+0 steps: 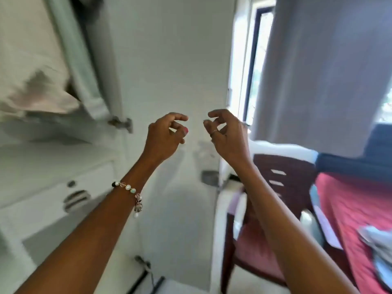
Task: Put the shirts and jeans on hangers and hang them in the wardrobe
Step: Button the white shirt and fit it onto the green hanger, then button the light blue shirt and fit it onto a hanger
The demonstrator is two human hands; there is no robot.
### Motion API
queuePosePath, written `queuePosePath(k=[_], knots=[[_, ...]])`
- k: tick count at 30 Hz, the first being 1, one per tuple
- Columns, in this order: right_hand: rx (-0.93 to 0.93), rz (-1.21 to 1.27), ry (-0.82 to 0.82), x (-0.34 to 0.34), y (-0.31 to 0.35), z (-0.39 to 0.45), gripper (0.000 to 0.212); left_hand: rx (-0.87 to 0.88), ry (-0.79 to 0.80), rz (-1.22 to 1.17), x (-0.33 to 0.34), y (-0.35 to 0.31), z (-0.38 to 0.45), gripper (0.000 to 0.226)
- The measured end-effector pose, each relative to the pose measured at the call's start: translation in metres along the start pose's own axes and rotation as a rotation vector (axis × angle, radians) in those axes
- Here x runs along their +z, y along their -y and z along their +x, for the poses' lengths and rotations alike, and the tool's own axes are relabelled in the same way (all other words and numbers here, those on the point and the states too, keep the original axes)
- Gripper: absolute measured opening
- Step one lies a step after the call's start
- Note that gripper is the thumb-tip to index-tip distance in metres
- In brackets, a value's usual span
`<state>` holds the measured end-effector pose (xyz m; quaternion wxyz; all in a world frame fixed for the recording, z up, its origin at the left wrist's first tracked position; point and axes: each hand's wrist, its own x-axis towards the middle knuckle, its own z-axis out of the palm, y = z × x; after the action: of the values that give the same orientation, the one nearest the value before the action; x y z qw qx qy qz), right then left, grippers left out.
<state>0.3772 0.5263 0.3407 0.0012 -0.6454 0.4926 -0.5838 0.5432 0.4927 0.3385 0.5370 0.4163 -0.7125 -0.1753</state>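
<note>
Both hands are raised before the open wardrobe door (169, 60) — the left hand (163, 136) and right hand (227, 134) near each other, apart. Hanging garments (31, 77) lie left of the door, drawers (59, 196) beneath them; right of it stand a chair (282, 179), curtain (318, 71) and bed (356, 200).

Beaded bracelet (129, 190), finger ring (214, 131)

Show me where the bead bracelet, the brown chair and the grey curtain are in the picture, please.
bead bracelet (129, 190), head view, on the beads across the left wrist.
brown chair (284, 177), head view, on the slatted backrest.
grey curtain (318, 71), head view, on the middle of the hanging cloth.
</note>
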Motion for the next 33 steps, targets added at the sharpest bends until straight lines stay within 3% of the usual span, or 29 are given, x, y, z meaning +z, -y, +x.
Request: queuePosePath(k=[4, 7, 14, 23, 27, 33], knots=[[0.18, -0.07, -0.099, -0.1, -0.076, -0.059, 0.023, -0.078, 0.151, -0.14, 0.132, -0.027, -0.048, 0.022], [0.296, -0.153, -0.211, -0.173, -0.126, -0.106, 0.013, -0.15, 0.243, -0.279, 0.219, -0.046, -0.082, 0.021], [0.611, -0.358, -0.4, -0.302, -0.21, -0.208, 0.008, -0.254, 0.545, -0.46, 0.386, -0.091, -0.156, 0.02], [0.936, -0.468, -0.542, -0.397, -0.314, -0.288, 0.008, -0.34, 0.929, -0.511, 0.566, -0.107, -0.197, 0.016], [1.076, -0.451, -0.572, -0.422, -0.39, -0.294, 0.007, -0.397, 1.067, -0.51, 0.655, -0.089, -0.193, 0.008], [1.319, -0.473, -0.627, -0.45, -0.54, -0.287, 0.009, -0.49, 1.186, -0.332, 0.809, -0.037, -0.166, 0.014]])
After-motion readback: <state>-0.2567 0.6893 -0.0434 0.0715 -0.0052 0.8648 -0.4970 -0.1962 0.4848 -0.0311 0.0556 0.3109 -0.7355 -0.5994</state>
